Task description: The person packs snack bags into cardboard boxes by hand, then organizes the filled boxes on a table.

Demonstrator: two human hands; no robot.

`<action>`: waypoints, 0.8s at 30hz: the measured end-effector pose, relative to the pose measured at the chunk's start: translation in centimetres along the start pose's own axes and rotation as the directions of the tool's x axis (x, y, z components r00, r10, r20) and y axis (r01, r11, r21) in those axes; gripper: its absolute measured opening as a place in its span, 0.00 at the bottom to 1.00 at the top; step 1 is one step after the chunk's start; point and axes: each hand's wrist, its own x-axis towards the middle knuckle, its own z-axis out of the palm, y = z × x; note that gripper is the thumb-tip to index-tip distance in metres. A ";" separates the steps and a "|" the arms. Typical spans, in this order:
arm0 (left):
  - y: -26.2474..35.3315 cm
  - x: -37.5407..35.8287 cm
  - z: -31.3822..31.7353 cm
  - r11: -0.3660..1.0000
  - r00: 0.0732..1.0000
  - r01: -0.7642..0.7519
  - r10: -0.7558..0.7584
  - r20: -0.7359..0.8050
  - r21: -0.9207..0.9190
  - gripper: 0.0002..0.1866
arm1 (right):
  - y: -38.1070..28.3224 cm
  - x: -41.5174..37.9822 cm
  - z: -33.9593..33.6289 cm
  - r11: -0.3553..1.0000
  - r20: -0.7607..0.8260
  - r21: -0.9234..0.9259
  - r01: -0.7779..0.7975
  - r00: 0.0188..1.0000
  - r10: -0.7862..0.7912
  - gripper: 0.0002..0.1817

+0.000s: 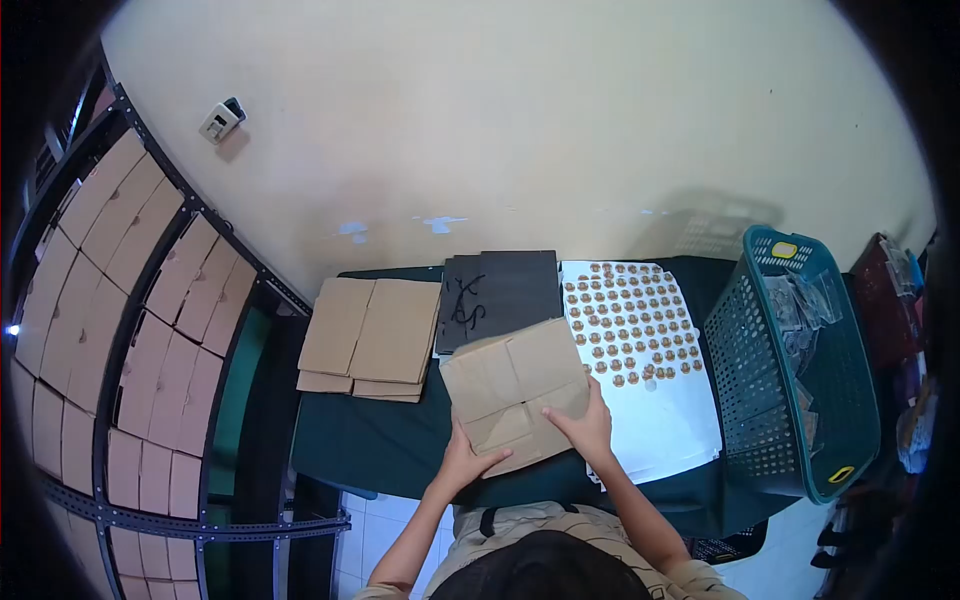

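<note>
A folded brown cardboard box (515, 375) is held tilted in front of me, over the near part of the table. My left hand (468, 462) grips its lower left edge, thumb lying on the face. On the right edge, my right hand (585, 420) holds it the same way, thumb on top and fingers hidden behind. Just beyond the box lies a black flat sheet (500, 290) with dark scrawled marks, partly covered by it. To the right is a white sheet (655, 425) bearing rows of round gold-brown stickers (630, 325).
A stack of flattened cardboard boxes (365, 330) lies at the table's left. A green plastic basket (770, 400) with clear packets (795, 310) stands at the right. Shelves (200, 350) full of brown boxes rise on the left. Dark green cloth (370, 450) covers the table.
</note>
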 end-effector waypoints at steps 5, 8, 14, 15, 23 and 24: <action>2.5 0.4 0.1 0.994 0.999 0.025 -0.020 -0.046 0.106 0.55 | 0.6 -0.2 0.5 0.998 -0.095 -0.011 -0.064 0.994 0.063 0.39; 4.5 0.3 -0.8 0.992 0.999 -0.032 0.035 -0.023 0.119 0.56 | 0.3 -0.1 -0.6 0.982 -0.031 0.183 -0.053 0.998 0.060 0.46; 5.7 2.9 -2.8 0.583 0.993 -0.077 -0.025 -0.112 -0.809 0.26 | -2.7 1.5 -5.1 0.896 -0.095 0.391 0.209 0.978 -0.186 0.37; 6.0 3.6 -3.2 0.457 0.994 -0.079 -0.037 -0.107 -0.886 0.27 | -2.5 1.6 -5.4 0.897 -0.099 0.388 0.211 0.977 -0.187 0.37; 2.6 6.0 -1.9 0.173 0.948 0.073 -0.319 0.014 -0.982 0.26 | 5.6 1.4 -4.1 0.369 0.188 0.903 -0.218 0.975 0.117 0.09; 0.6 6.6 -1.3 0.120 0.957 0.120 -0.278 0.083 -0.985 0.26 | 7.7 1.6 -3.9 0.388 0.173 0.898 -0.208 0.977 0.124 0.08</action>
